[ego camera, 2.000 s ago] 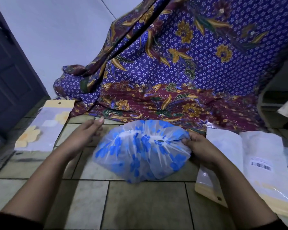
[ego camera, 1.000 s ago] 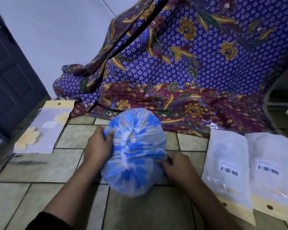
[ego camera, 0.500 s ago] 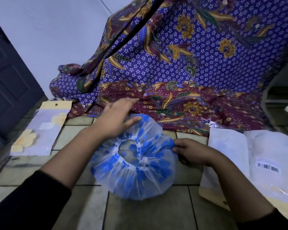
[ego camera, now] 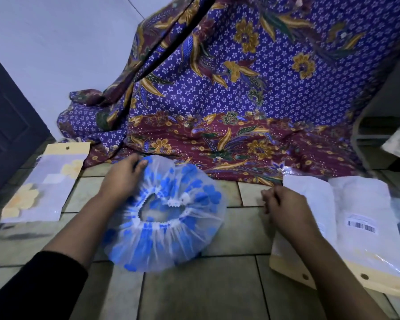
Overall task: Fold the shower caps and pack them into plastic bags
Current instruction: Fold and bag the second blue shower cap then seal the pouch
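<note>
- Shower cap (ego camera: 164,218), clear film with blue flower print, lies on the tiled floor (ego camera: 217,292), opening up. The gathered elastic ring sits near the middle; the film puffs out around it.
- Handling, judged: very light, thin, limp. It will not hold a crease unaided and likely springs back as trapped air shifts. Film looks slick, so a flat palm press should serve better than a pinch on the open film. The elastic hem is the firmest place to take hold; the outer rim suits the fold-over.
- Left hand (ego camera: 123,179): on the cap's far-left rim, fingers curled over the edge and touching the film. It looks like a light grip on the rim, not a tight fist.
- Right hand (ego camera: 284,209): loosely curled, holding nothing, clear of the cap to its right, over bare tile. It sits between the cap and the plastic bags (ego camera: 333,227).
- Those bags lie flat at the right, one with a barcode label, overlapping one another, well apart from the cap.
- Another packet with a yellow flower print (ego camera: 42,188) lies on the floor at the left.
- Patterned purple cloth (ego camera: 240,100) is draped behind; the cap's far edge lies just beside its hem.
- Stage, judged: cap spread flat, not yet folded, not yet bagged.
</note>
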